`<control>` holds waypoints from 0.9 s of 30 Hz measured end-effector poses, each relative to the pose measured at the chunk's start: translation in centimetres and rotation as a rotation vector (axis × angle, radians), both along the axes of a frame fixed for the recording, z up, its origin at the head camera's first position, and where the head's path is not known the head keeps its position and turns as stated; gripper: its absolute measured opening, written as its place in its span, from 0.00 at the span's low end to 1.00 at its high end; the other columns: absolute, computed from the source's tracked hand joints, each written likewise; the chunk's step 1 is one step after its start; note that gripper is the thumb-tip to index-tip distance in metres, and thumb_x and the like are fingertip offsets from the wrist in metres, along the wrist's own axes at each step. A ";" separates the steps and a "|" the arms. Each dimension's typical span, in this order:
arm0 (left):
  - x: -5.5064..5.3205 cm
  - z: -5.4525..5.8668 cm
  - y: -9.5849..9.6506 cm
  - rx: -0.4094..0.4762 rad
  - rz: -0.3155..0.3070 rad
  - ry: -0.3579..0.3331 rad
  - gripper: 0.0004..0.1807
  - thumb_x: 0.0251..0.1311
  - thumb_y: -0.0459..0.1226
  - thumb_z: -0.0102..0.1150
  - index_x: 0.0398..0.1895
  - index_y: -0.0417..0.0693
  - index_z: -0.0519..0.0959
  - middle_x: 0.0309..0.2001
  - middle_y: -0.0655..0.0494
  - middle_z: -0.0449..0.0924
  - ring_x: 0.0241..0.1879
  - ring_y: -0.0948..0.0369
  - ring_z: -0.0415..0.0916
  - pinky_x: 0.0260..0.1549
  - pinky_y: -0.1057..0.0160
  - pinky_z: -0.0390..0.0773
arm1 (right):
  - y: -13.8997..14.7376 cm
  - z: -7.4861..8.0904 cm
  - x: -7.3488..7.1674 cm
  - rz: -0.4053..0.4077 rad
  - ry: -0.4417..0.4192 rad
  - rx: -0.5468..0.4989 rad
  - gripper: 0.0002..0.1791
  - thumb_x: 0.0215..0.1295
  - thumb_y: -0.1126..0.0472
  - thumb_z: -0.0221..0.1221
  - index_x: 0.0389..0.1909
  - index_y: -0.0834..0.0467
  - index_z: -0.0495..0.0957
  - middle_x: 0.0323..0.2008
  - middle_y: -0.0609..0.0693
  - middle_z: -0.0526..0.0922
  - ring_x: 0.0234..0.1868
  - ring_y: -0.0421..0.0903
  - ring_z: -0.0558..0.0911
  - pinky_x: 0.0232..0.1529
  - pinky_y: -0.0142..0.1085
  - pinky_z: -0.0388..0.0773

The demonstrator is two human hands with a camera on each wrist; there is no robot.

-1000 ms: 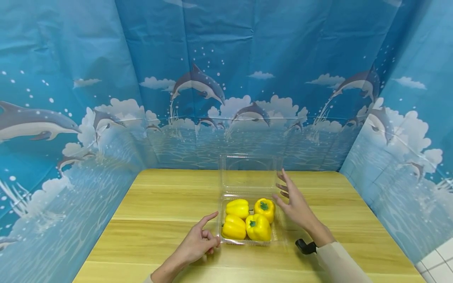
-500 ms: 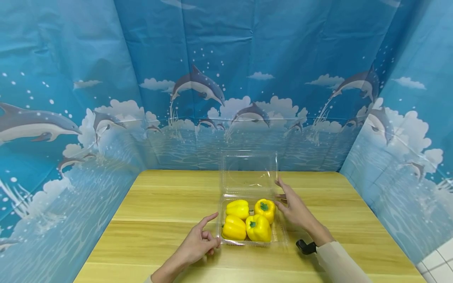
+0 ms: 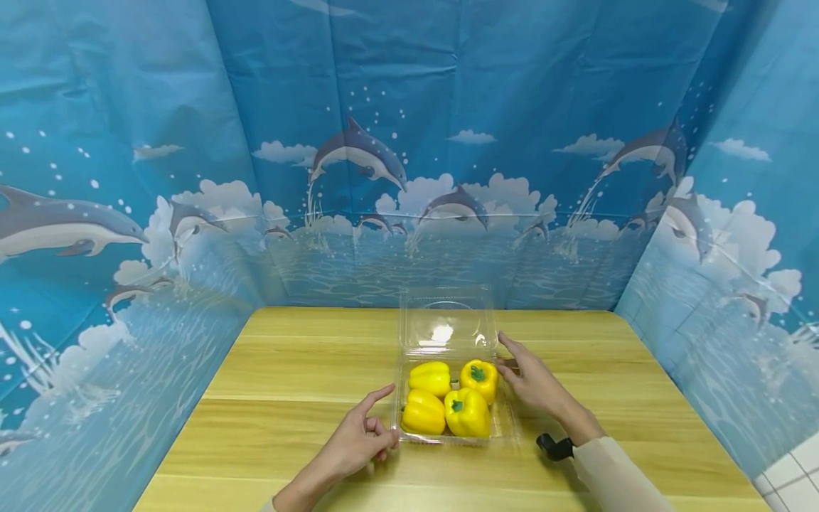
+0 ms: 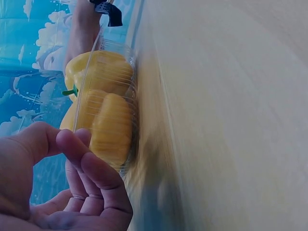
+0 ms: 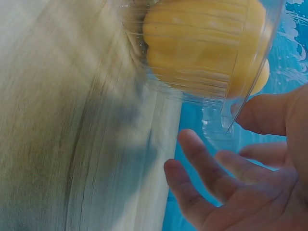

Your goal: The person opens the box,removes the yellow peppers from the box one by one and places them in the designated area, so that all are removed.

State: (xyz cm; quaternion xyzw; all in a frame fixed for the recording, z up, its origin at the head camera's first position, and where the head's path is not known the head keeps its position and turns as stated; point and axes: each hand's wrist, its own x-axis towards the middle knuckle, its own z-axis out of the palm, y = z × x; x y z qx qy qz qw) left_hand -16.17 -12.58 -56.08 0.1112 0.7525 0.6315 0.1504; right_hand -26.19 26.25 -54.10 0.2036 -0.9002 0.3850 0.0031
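Observation:
Several yellow bell peppers (image 3: pixel 424 412) with green stems sit in a clear plastic clamshell box (image 3: pixel 441 439). Its lid (image 3: pixel 441 328) stands raised at the back, bright glare on it. My left hand (image 3: pixel 357 439) pinches the box's near left corner between thumb and fingers; in the left wrist view those fingertips (image 4: pixel 72 144) meet the rim. At the far right corner, near the hinge, is my right hand (image 3: pixel 534 377). The right wrist view shows its thumb (image 5: pixel 262 114) against the rim and the other fingers spread, slightly bent, holding nothing.
The box rests on a wood-grain table (image 3: pixel 288 405). A blue dolphin-print curtain (image 3: pixel 409 142) hangs behind the table and along both sides. A black device (image 3: pixel 554 447) is strapped at the right wrist.
The lid has changed tilt; its top edge first rose, then dropped, and its right edge shifted left. My right hand has come slightly down from beside the lid. The left hand stays put.

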 end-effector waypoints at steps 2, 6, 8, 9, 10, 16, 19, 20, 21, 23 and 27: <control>0.0 0.0 0.0 -0.002 -0.001 0.002 0.51 0.76 0.30 0.72 0.96 0.48 0.57 0.37 0.37 0.91 0.27 0.61 0.82 0.32 0.69 0.86 | 0.1 0.0 0.0 0.010 -0.019 0.017 0.38 0.93 0.68 0.55 0.93 0.70 0.53 0.90 0.78 0.59 0.74 0.72 0.86 0.67 0.54 0.92; -0.1 -0.1 0.0 -0.008 -0.003 0.003 0.51 0.76 0.30 0.72 0.96 0.48 0.57 0.37 0.38 0.92 0.27 0.60 0.82 0.32 0.69 0.86 | 0.2 -0.1 0.0 0.022 -0.036 0.050 0.36 0.95 0.65 0.53 0.93 0.70 0.54 0.90 0.77 0.60 0.75 0.73 0.85 0.70 0.59 0.90; -0.1 -0.1 0.0 -0.009 -0.002 -0.001 0.51 0.76 0.31 0.72 0.96 0.48 0.57 0.37 0.39 0.92 0.27 0.60 0.82 0.32 0.68 0.86 | 0.3 -0.2 0.0 0.023 -0.041 0.059 0.35 0.95 0.64 0.53 0.93 0.71 0.55 0.90 0.77 0.61 0.76 0.73 0.84 0.72 0.61 0.89; -0.1 -0.1 0.0 -0.009 -0.001 -0.004 0.51 0.76 0.31 0.72 0.96 0.48 0.57 0.37 0.40 0.92 0.27 0.60 0.83 0.32 0.68 0.86 | 0.3 -0.2 0.0 0.022 -0.043 0.064 0.35 0.95 0.63 0.53 0.92 0.71 0.56 0.89 0.77 0.61 0.76 0.73 0.84 0.72 0.62 0.88; -0.1 -0.1 0.0 -0.009 0.002 -0.005 0.51 0.75 0.31 0.73 0.96 0.49 0.58 0.37 0.41 0.92 0.27 0.60 0.83 0.33 0.68 0.86 | 0.3 -0.2 0.0 0.021 -0.045 0.068 0.35 0.95 0.63 0.53 0.92 0.71 0.57 0.89 0.77 0.62 0.77 0.73 0.84 0.73 0.64 0.87; 0.0 0.0 0.2 -0.020 0.009 0.016 0.51 0.74 0.30 0.73 0.96 0.48 0.58 0.38 0.42 0.91 0.29 0.60 0.85 0.35 0.67 0.89 | 0.4 -0.2 0.0 0.015 -0.055 0.076 0.34 0.95 0.63 0.53 0.92 0.71 0.59 0.88 0.76 0.64 0.77 0.73 0.83 0.75 0.66 0.85; 0.0 0.2 0.3 -0.053 0.010 0.048 0.51 0.74 0.31 0.73 0.96 0.47 0.59 0.39 0.43 0.92 0.29 0.59 0.86 0.35 0.68 0.87 | 0.4 -0.1 0.0 0.014 -0.057 0.075 0.33 0.95 0.64 0.53 0.92 0.71 0.59 0.88 0.77 0.64 0.77 0.73 0.83 0.74 0.65 0.86; 0.0 0.3 0.3 -0.063 0.009 0.058 0.51 0.74 0.32 0.73 0.96 0.47 0.59 0.40 0.43 0.92 0.30 0.58 0.86 0.34 0.68 0.86 | 0.4 0.0 0.0 0.012 -0.057 0.075 0.33 0.95 0.64 0.53 0.92 0.70 0.59 0.88 0.77 0.64 0.77 0.73 0.83 0.74 0.65 0.86; 0.0 0.3 0.4 -0.076 0.008 0.071 0.50 0.74 0.32 0.73 0.95 0.46 0.59 0.40 0.44 0.92 0.30 0.58 0.86 0.34 0.68 0.85 | 0.3 0.0 0.1 0.011 -0.056 0.075 0.33 0.95 0.64 0.53 0.91 0.70 0.59 0.88 0.77 0.65 0.77 0.73 0.82 0.74 0.65 0.86; 0.1 0.4 0.4 -0.102 0.008 0.093 0.50 0.74 0.32 0.74 0.95 0.45 0.60 0.42 0.46 0.92 0.31 0.57 0.87 0.33 0.68 0.84 | 0.3 0.1 0.1 0.010 -0.055 0.074 0.33 0.95 0.64 0.53 0.91 0.70 0.60 0.87 0.77 0.65 0.78 0.74 0.82 0.74 0.66 0.86; 0.0 0.5 0.4 -0.145 0.005 0.135 0.49 0.73 0.32 0.73 0.94 0.43 0.61 0.47 0.49 0.90 0.32 0.57 0.89 0.32 0.69 0.85 | 0.3 0.3 0.2 0.013 -0.051 0.062 0.33 0.95 0.64 0.53 0.91 0.69 0.60 0.87 0.77 0.65 0.77 0.74 0.82 0.73 0.65 0.87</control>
